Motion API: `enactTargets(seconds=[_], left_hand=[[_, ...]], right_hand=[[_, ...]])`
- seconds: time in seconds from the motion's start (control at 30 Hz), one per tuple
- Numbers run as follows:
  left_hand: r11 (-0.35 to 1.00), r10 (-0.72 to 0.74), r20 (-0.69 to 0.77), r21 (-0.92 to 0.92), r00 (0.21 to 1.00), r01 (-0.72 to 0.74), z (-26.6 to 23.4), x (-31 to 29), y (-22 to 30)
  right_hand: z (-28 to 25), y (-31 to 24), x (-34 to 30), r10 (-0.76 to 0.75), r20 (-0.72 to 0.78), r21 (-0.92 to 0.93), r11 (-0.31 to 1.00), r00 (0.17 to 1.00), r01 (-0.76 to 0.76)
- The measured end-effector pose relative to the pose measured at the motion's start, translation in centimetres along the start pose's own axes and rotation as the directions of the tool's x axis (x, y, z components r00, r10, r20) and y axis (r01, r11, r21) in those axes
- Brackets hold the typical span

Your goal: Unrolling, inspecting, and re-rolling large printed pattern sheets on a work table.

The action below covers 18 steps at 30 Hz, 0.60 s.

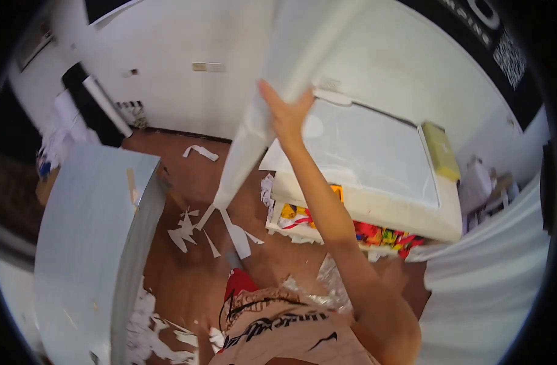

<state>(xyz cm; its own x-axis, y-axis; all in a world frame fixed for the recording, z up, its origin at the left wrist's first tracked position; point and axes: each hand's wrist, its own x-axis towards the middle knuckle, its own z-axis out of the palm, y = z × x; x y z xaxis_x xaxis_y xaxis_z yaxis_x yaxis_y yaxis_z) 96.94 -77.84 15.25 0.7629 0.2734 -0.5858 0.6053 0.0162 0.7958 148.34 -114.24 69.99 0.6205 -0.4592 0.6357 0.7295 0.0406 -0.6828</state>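
Note:
A long white roll (245, 152), apparently paper or plastic sheet, stands tilted in front of me. Its lower end narrows near the floor, and its blurred top runs out of the upper edge. My right hand (286, 118) is raised at arm's length and wrapped round the roll's middle, thumb and a finger on opposite sides. Beside my torso at the lower edge, only a sliver of my left arm (204, 340) shows; the fingers are hidden. White cut scraps (237, 236) lie on the floor by the roll's foot.
At left stands a grey-blue table (84, 225) with more scraps beside it. On the right, a white bench (412, 210) bears a pale panel (376, 149) and a yellow box (441, 151), with colourful pieces on a shelf below. A white curtain (491, 267) hangs at far right.

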Motion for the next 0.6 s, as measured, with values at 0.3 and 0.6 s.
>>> enactTargets(seconds=[0.3,0.6], left_hand=[[0.727,0.65,0.319,-0.525,0.69,-0.442,-12.3,16.4,8.8],[0.987,-0.079,-0.102,0.135,0.992,0.093,-5.4,45.4,40.6]], right_hand=[[12.1,19.8,11.4,-0.15,-0.055,-0.096,0.985,0.987,0.145],[13.2,43.4,21.1,-0.182,-0.135,-0.374,0.92,0.974,0.12]])
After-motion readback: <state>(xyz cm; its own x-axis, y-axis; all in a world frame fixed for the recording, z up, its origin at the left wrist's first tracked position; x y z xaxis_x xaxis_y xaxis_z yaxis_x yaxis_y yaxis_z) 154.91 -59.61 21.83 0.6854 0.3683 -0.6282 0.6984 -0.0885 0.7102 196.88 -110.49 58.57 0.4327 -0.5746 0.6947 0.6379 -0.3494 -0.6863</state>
